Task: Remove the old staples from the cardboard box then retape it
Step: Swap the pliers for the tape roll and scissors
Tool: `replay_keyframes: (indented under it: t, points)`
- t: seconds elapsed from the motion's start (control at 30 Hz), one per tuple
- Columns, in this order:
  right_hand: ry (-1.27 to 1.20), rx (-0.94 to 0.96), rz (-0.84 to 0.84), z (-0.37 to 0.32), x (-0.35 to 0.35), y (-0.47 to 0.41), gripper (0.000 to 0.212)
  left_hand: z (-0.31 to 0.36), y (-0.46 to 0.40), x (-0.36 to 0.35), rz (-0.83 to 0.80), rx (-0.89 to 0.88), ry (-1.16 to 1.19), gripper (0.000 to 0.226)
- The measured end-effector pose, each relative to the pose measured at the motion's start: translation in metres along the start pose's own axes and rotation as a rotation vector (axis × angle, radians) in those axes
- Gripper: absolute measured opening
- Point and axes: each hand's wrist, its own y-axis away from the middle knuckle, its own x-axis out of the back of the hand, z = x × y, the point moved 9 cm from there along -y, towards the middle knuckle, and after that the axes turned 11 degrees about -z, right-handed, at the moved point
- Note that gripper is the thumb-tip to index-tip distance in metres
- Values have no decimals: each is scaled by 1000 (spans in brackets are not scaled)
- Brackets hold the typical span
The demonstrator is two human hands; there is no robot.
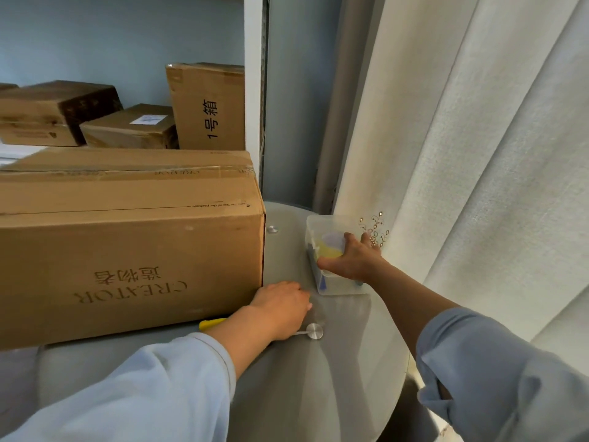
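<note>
Grey round table [318, 387]: right of the cardboard box [127, 250], my right hand [350, 263] reaches fingers-spread into the plastic tub [322, 223]; my left hand [280, 309] rests flat beside the box.

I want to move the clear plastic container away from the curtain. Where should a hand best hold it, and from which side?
Probably grip the clear plastic container by its near long rim, coming from above: it is open-topped and the curtain blocks its far side. The right hand already reaches into it there, thumb at the near wall. The left hand rests on the table.
</note>
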Motion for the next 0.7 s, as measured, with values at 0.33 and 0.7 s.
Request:
replay_keyframes:
  t: [0.33,0.7]
  points:
    - [-6,46,-35,-18,-17,22,115,-17,0,24,175,79,956,43]
    - [-120,62,3,-21,-14,25,107,-13,-3,21,86,61,1153,35]
